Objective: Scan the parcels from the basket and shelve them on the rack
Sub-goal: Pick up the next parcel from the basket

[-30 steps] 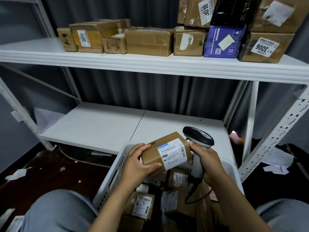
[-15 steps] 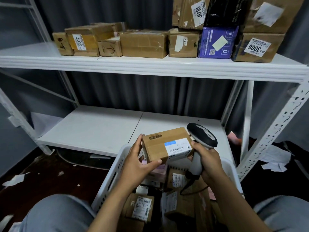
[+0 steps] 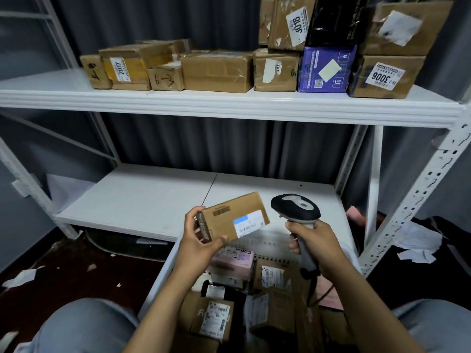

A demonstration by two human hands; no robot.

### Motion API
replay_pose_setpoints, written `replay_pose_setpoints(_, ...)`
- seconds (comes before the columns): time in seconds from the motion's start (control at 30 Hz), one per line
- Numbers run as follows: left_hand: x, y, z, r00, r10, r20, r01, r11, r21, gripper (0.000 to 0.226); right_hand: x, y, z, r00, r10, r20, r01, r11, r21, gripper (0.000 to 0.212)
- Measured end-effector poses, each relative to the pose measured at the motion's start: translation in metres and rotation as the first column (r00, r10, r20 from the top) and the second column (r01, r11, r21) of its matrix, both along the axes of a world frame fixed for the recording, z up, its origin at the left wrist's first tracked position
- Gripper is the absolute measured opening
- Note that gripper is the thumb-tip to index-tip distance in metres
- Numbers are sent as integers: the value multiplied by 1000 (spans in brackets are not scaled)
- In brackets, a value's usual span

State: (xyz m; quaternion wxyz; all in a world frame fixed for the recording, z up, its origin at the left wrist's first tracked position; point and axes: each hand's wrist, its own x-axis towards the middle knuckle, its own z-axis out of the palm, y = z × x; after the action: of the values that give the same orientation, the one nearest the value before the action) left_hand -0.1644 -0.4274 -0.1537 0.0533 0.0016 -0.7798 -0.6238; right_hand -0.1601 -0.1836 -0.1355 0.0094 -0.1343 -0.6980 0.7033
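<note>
Parcel (image 3: 229, 220) gripped in left hand (image 3: 198, 240), scanner (image 3: 295, 207) in right hand (image 3: 318, 245), above basket (image 3: 158, 281) before white rack (image 3: 229, 105); paper scraps (image 3: 418, 240) litter floor (image 3: 76, 271)

We see through one wide-angle head camera, facing forward and down. The left hand (image 3: 200, 240) and right hand (image 3: 318, 242) lie near it, the rack (image 3: 229, 108) just beyond.

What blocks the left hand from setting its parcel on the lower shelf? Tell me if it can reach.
Probably yes. The left hand grips the parcel just above the basket, the lower shelf lies right ahead, and nothing visible stands between them.
</note>
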Motion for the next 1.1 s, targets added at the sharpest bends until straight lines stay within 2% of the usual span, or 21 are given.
replay_pose_setpoints(0.1,-9,-13,-3,997,72,0,-72,997,6,68,2,3,14,992,125,2,-124,983,133,10)
replay_pose_setpoints(0.23,-19,-25,-3,992,125,-8,-125,991,53,69,3,1,26,973,229,30,-229,943,243,15)
replay_pose_setpoints(0.6,-30,-34,0,989,138,-53,-133,987,87,69,12,-5,47,966,258,16,-240,868,434,21)
replay_pose_setpoints(1.1,-28,-28,1,989,118,-86,-112,991,74,71,16,-7,53,976,216,-29,-180,876,447,17)
